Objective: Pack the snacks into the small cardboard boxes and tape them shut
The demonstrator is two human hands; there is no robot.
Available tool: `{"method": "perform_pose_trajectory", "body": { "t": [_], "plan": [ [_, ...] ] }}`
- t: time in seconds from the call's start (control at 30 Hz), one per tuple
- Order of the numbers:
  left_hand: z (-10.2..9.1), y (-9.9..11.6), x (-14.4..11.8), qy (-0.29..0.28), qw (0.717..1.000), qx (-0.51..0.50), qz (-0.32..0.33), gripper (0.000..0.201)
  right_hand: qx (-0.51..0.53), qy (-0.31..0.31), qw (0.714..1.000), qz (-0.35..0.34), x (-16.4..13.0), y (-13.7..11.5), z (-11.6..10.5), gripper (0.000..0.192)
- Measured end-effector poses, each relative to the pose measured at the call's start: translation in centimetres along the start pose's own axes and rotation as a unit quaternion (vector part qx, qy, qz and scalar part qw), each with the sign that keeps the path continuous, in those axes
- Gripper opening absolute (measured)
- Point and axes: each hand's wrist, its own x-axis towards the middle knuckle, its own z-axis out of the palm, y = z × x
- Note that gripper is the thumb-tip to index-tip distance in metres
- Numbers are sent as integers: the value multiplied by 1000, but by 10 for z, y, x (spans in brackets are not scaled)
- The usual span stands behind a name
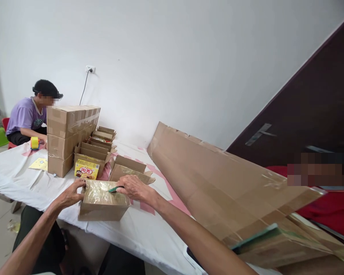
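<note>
Small brown cardboard box with a glossy taped top (103, 200) sits at the near edge of the white-covered table (149, 229). Left hand (71, 193) rests on the box's left top edge, fingers curled over it. Right hand (134, 188) lies on the right top edge, fingers closed around a slim green-handled cutter (114, 189), tip pointing left across the tape. Open brown cartons (103, 147) just beyond; large flattened cardboard sheet (218, 179) to the right; a seated person in a purple shirt (25, 116) far left.

The left hand (71, 194) steadies a taped cardboard box (103, 201) at the near table edge. The right hand (136, 188) presses a green tool (114, 189) onto its top, with open boxes (99, 147) stacked beyond
</note>
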Motion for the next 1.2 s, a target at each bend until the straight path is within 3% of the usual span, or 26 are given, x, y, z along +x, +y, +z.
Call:
{"method": "perform_pose_trajectory", "body": {
  "t": [0.23, 0.33, 0.47, 0.57, 0.77, 0.87, 0.97, 1.03, 1.1, 1.2],
  "plan": [
    [-1, -6, -1, 5, 1000, -2, -11, 42, -62, -8, 996, 61, -30, 42, -17, 22],
    [-1, -7, 1, 3, 1000, 3, -5, 48, -41, 14, 997, 71, -51, 58, -27, 18],
    [-2, -5, 2, -5, 1000, -5, 9, 52, 24, 65, 993, 99, -80, 75, -26, 29],
    [-3, -1, 1, -16, 1000, -13, 24, 51, 105, 142, 975, 132, -109, 81, 13, 38],
    [-6, -6, -1, -23, 1000, -12, -2, 58, 157, 212, 932, 248, -164, 74, 170, 42],
    [-12, -10, -1, -31, 999, -23, -30, 74, 125, 221, 923, 290, -170, 67, 212, 39],
    [-18, -6, -1, -49, 997, -27, -48, 93, 142, 233, 917, 290, -157, 61, 205, 36],
    [-21, 1, -1, -61, 996, -29, -61, 108, 210, 261, 905, 261, -140, 54, 182, 40],
    [-23, 7, 0, -72, 994, -30, -77, 119, 313, 298, 871, 234, -118, 43, 157, 49],
    [-23, 14, 3, -82, 991, -25, -102, 131, 415, 290, 845, 172, -89, 21, 130, 56]
  ]
}}
